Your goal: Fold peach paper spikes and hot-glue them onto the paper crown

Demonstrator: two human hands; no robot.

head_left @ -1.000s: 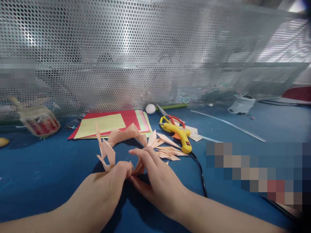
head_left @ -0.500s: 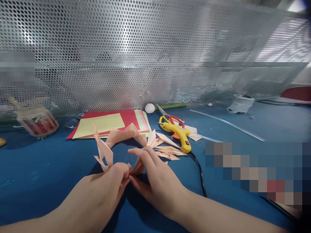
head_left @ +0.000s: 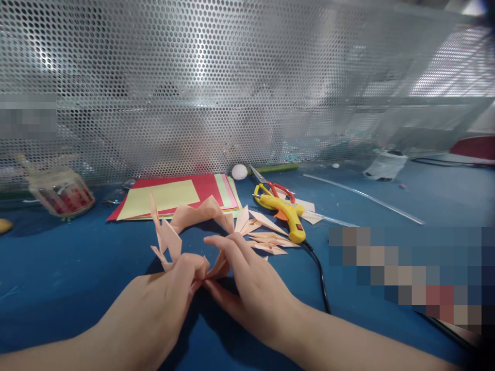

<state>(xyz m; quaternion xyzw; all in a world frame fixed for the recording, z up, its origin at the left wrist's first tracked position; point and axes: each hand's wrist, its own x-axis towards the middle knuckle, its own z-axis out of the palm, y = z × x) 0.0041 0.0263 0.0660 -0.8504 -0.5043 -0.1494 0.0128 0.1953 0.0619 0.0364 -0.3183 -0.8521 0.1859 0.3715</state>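
Note:
A ring of folded peach paper (head_left: 196,215) with pointed pieces stands on the blue table in front of me. My left hand (head_left: 162,301) is closed on the ring's near side, fingers pinched together. Close beside it, my right hand (head_left: 253,288) grips the near right part of the ring between thumb and fingers, its index finger reaching over the top. The paper right between the fingertips is mostly hidden. Just beyond my right hand lie several loose folded peach paper pieces (head_left: 268,242).
Behind the ring lies a stack of coloured paper (head_left: 158,200). To its right are a yellow glue gun (head_left: 288,214) with a black cord, scissors (head_left: 280,190), a white ball (head_left: 239,172) and a clear glue stick (head_left: 363,198). A glass jar (head_left: 64,193) stands left. A perforated metal screen (head_left: 232,93) rises behind.
My left hand's fingers have shifted slightly at the pinch. The ring and my right hand stay almost in place; the whole view has drifted very slightly.

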